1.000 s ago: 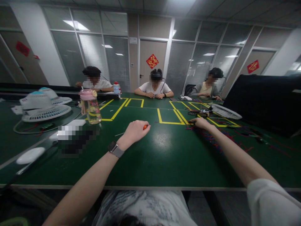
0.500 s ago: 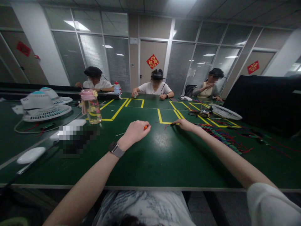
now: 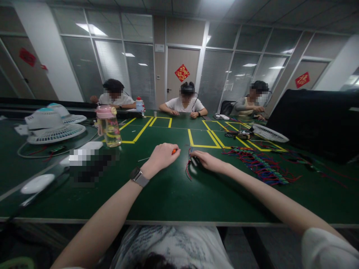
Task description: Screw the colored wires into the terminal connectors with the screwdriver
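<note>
Wired piece (image 3: 189, 162) and green table (image 3: 168, 201): the table, broadest thing near the hands, spread beneath and beyond both; the piece lay between them, at the right fingertips.
Wired boards (image 3: 265, 168): a row of them, red and blue leads tangled together, lay to the right of the right hand (image 3: 211, 161), beside its forearm.
Yellow tape (image 3: 206, 146): one marked outline sat just beyond the right hand.
Bottle (image 3: 110, 130): stood to the left of the left hand (image 3: 162, 157), farther out.
Left hand: closed around an orange handle (image 3: 174, 151), whose end showed by the thumb.
Right hand: fingertips drawn narrow on the wired piece, seeming to pinch it, though their undersides were hidden.
Red wires (image 3: 188, 173): trailed from the piece toward the wearer, apart from the left hand.
Good handling, as judged: a light hold on the piece's body, rather than its leads, suited it best; loose wires were better kept flat and away from the handle.
Thin rod (image 3: 143, 159): projected left of the left hand, possibly part of the same tool.
</note>
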### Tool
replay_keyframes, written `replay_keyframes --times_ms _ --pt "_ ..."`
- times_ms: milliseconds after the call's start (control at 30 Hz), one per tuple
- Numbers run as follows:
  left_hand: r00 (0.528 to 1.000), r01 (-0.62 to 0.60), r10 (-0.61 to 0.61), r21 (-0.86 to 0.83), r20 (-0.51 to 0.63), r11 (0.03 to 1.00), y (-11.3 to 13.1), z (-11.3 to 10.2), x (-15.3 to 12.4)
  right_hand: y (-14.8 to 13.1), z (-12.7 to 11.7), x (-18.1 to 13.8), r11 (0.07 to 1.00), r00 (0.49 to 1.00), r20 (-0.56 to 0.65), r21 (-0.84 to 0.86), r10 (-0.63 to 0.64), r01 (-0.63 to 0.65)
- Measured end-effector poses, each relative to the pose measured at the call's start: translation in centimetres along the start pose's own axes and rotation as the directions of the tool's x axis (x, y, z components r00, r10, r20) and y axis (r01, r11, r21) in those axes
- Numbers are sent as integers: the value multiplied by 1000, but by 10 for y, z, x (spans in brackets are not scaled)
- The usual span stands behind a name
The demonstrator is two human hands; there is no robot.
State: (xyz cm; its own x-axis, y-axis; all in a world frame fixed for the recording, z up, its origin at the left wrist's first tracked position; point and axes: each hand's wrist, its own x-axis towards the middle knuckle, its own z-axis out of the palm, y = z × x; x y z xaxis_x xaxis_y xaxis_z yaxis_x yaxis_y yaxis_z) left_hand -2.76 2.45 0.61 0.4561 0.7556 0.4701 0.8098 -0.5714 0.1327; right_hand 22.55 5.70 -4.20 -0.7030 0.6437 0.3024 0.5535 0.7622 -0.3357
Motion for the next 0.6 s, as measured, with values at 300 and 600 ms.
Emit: replay_keyframes --times_ms 300,600 --pt "1000 16 -16 -9 12 1000 1 0 0 -26 27 22 788 775 -264 -81 574 -611" --pt "999 48 -48 33 -5 998 3 -4 0 -34 37 33 728 747 -253 -183 615 -661"
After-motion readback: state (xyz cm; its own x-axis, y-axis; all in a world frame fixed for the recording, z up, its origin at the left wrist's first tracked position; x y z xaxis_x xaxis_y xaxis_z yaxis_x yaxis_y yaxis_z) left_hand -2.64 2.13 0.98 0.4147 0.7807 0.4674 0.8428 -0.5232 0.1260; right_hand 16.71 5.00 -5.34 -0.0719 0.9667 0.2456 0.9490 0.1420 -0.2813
